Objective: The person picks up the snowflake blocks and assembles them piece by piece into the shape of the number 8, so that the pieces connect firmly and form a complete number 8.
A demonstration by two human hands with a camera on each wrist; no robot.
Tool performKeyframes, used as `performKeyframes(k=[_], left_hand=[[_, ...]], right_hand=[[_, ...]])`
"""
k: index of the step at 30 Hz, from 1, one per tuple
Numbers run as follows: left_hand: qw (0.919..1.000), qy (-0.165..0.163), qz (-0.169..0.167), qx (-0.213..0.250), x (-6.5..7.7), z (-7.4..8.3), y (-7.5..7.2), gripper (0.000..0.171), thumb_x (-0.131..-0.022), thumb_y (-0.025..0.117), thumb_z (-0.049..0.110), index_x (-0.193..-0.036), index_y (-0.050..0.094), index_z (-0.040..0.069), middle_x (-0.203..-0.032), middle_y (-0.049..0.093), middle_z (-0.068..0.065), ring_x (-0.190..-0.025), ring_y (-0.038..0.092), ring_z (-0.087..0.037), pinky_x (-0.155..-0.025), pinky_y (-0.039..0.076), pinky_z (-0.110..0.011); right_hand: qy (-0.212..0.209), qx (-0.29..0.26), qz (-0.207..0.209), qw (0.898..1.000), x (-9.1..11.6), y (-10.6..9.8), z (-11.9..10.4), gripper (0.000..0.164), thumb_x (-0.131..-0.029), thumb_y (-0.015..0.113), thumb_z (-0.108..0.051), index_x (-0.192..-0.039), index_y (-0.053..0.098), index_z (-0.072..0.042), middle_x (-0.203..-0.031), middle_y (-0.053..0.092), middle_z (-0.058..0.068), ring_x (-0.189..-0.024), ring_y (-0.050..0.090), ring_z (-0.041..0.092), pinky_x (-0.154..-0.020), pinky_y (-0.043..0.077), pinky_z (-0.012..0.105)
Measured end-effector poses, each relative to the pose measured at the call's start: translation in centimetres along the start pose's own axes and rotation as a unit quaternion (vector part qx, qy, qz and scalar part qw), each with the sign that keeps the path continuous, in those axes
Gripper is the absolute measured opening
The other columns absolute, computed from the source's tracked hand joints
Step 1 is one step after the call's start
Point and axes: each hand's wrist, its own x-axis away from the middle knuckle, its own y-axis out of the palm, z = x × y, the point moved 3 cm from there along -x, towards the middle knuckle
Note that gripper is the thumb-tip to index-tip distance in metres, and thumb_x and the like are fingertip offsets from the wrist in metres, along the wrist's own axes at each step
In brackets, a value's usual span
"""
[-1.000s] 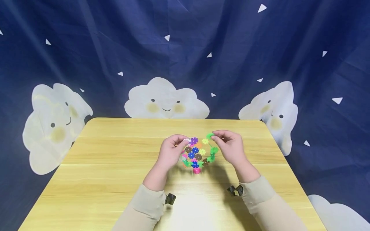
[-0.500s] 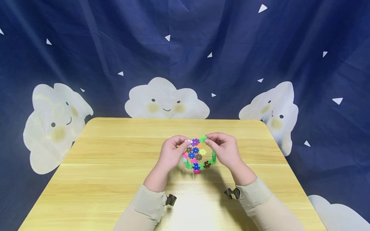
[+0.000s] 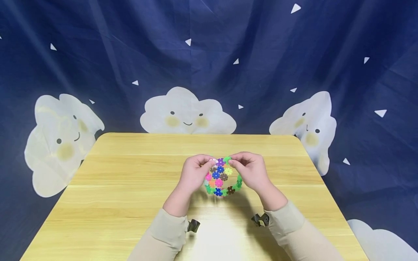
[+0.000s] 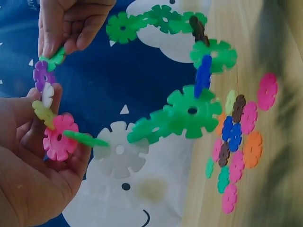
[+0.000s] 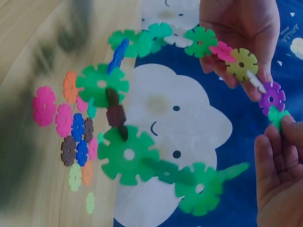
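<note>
A chain of flower-shaped plastic discs (image 5: 103, 84), mostly green, hangs in a wide loop between the two hands. My left hand (image 3: 192, 173) grips it near one end, at the white and yellow discs beside a purple disc (image 4: 43, 75). My right hand (image 3: 253, 171) pinches a small green disc (image 5: 278, 116), its edge right at the purple disc. The chain's other end, a green disc (image 4: 121, 28), stands apart from the right hand's fingers in the left wrist view. Pink, blue, brown and clear discs also sit along the chain.
Loose flower discs (image 4: 232, 135) in pink, blue, brown, orange, green and yellow lie clustered on the wooden table (image 3: 130, 203) beneath the chain. Behind the table's far edge hangs a dark blue curtain (image 3: 212, 54) with white clouds. Each sleeve carries a black wrist mount (image 3: 193, 226).
My right hand has moved left and slightly down with the green disc, bringing it to the purple disc. The chain's near part hangs a little lower; the left hand has barely moved.
</note>
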Motion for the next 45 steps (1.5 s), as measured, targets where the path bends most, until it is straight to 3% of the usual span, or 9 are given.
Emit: performKeyframes(k=[6, 10, 15, 20, 25, 31, 34, 39, 45], left_hand=[[0.9998, 0.008, -0.018, 0.001, 0.0, 0.0, 0.0, 0.01, -0.099, 0.073, 0.008, -0.1, 0.077, -0.001, -0.069, 0.063, 0.001, -0.06, 0.054, -0.012, -0.058, 0.049, -0.024], [0.9999, -0.007, -0.001, 0.012, 0.0, -0.4, -0.5, 0.01, -0.1, 0.072, 0.007, -0.102, 0.076, -0.001, -0.067, 0.058, 0.001, -0.057, 0.05, -0.012, -0.055, 0.047, -0.024], [0.9995, -0.01, 0.013, 0.026, -0.1, -0.5, -1.0, 0.008, -0.101, 0.07, 0.005, -0.102, 0.073, -0.002, -0.064, 0.052, 0.003, -0.054, 0.044, -0.008, -0.052, 0.043, -0.023], [0.9994, -0.006, -0.002, 0.034, -0.1, -0.5, -0.9, 0.016, -0.101, 0.065, -0.001, -0.116, 0.071, -0.001, -0.07, 0.057, -0.003, -0.055, 0.044, -0.009, -0.054, 0.042, -0.023], [0.9992, -0.003, -0.04, 0.004, 0.0, -0.1, -0.3, 0.035, -0.105, 0.057, 0.0, -0.137, 0.069, 0.008, -0.095, 0.067, -0.013, -0.057, 0.047, -0.009, -0.054, 0.044, -0.023], [0.9963, -0.026, -0.078, -0.025, 0.3, -0.1, 0.4, 0.035, -0.108, 0.052, 0.006, -0.136, 0.071, 0.012, -0.078, 0.059, -0.009, -0.049, 0.04, -0.009, -0.045, 0.037, -0.021], [0.9965, -0.015, -0.076, -0.031, 0.4, 0.0, 0.4, 0.032, -0.107, 0.054, 0.007, -0.133, 0.073, 0.011, -0.085, 0.064, -0.008, -0.055, 0.046, -0.012, -0.05, 0.041, -0.022], [0.997, 0.017, -0.061, -0.044, 0.5, 0.1, 0.5, 0.021, -0.104, 0.067, 0.014, -0.121, 0.077, 0.008, -0.106, 0.075, -0.006, -0.077, 0.061, -0.014, -0.072, 0.054, -0.029], [0.9991, 0.017, -0.033, -0.022, 0.4, 0.5, 0.7, 0.011, -0.101, 0.071, 0.009, -0.101, 0.079, 0.002, -0.088, 0.073, -0.011, -0.071, 0.059, -0.014, -0.072, 0.056, -0.03]], right_hand=[[-0.008, -0.01, -0.009, 1.0, 0.4, -1.2, 1.1, 0.015, -0.089, 0.078, 0.01, -0.104, 0.075, 0.008, -0.096, 0.074, 0.023, -0.082, 0.07, 0.011, -0.076, 0.059, 0.022], [0.001, -0.017, -0.013, 1.0, 1.3, -2.3, 2.7, 0.027, -0.088, 0.076, 0.013, -0.114, 0.07, 0.011, -0.109, 0.071, 0.027, -0.097, 0.068, 0.018, -0.086, 0.057, 0.024], [0.023, -0.011, -0.061, 0.998, 2.2, -2.1, 3.7, 0.024, -0.093, 0.072, 0.01, -0.117, 0.068, 0.012, -0.11, 0.074, 0.028, -0.096, 0.072, 0.013, -0.079, 0.058, 0.023], [0.023, -0.02, -0.027, 0.999, 2.2, -1.8, 3.4, 0.014, -0.091, 0.076, 0.011, -0.104, 0.072, 0.008, -0.096, 0.076, 0.025, -0.071, 0.064, 0.006, -0.06, 0.051, 0.018], [-0.019, 0.051, 0.012, 0.998, 1.9, -1.4, 2.3, 0.013, -0.088, 0.083, 0.006, -0.097, 0.078, -0.001, -0.087, 0.077, 0.011, -0.064, 0.058, 0.006, -0.065, 0.052, 0.018], [-0.079, 0.095, 0.022, 0.992, 1.7, -0.7, 1.4, 0.016, -0.083, 0.086, 0.008, -0.095, 0.081, -0.003, -0.087, 0.079, 0.007, -0.072, 0.069, 0.013, -0.066, 0.056, 0.018], [-0.104, 0.109, 0.027, 0.988, 1.7, -0.6, 1.1, 0.018, -0.082, 0.086, 0.008, -0.094, 0.081, -0.004, -0.09, 0.079, 0.007, -0.075, 0.073, 0.02, -0.072, 0.056, 0.016], [-0.148, 0.125, 0.031, 0.981, 1.8, -0.3, 0.6, 0.02, -0.08, 0.086, 0.011, -0.093, 0.082, -0.003, -0.094, 0.08, 0.009, -0.086, 0.077, 0.03, -0.077, 0.058, 0.018], [-0.225, 0.115, 0.031, 0.967, 2.0, 0.1, -0.5, 0.026, -0.074, 0.082, 0.023, -0.088, 0.079, 0.001, -0.093, 0.079, 0.016, -0.082, 0.077, 0.036, -0.069, 0.062, 0.025]])
